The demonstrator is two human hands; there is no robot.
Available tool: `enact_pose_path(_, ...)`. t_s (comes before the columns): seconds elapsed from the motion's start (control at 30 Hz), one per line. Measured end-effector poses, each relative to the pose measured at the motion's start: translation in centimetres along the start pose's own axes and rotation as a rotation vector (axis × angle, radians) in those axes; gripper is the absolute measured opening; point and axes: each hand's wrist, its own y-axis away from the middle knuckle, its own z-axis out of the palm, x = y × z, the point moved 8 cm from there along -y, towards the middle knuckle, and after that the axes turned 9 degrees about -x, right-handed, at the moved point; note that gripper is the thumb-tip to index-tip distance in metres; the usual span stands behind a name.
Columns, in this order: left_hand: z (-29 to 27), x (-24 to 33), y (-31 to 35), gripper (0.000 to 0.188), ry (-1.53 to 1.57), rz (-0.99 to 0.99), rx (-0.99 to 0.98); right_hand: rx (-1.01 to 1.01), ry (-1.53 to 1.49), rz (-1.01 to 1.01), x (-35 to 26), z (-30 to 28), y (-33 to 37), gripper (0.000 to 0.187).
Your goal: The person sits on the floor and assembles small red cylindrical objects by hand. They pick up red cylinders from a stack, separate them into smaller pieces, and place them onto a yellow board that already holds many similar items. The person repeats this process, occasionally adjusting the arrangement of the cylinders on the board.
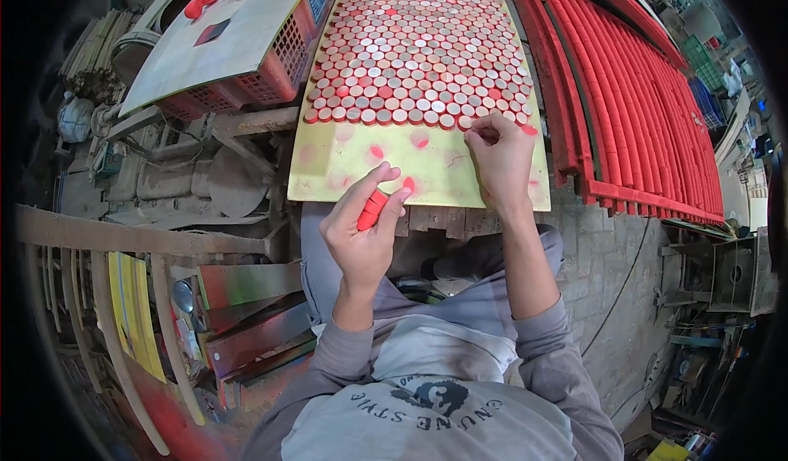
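Left hand (351, 235): gripping a short stack of red discs (373, 210) at the surface's (316, 183) near edge.
Right hand (504, 164): reaching a pale-topped disc (465, 122) in the nearest row; whether it is gripping or merely touching, I cannot tell.
Disc rows (419, 59): covering the far and middle surface, seemingly the larger share done.
Near strip (447, 186): showing yellow and red marks, apparently the part left.

At twelve o'clock we see discs (419, 59) with smooth pale faces, some glossy, and matt red painted sides, above a smooth, paint-smudged board (328, 178). At two we find poles (628, 91) in matt red paint; at eleven, a plastic crate (289, 50); at nine, a worn wooden rail (139, 229); at six, our matt cloth shirt (443, 346).
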Motion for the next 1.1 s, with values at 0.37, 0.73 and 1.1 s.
enact_pose_path(0.37,2.3,-0.6,0.7,0.026,0.206,-0.222,-0.203,0.033,0.162,-0.021,-1.8,0.0,-0.1,0.02)
enact_pose_path(0.73,3.0,0.6,0.4,0.026,0.008,-0.085,-0.306,0.031,0.249,-0.004,-2.5,0.0,-0.7,0.03)
enact_pose_path(1.1,4.5,-1.0,0.8,0.033,0.441,-0.334,-0.452,0.023,0.24,-0.031,-2.9,0.6,-1.0,0.033)
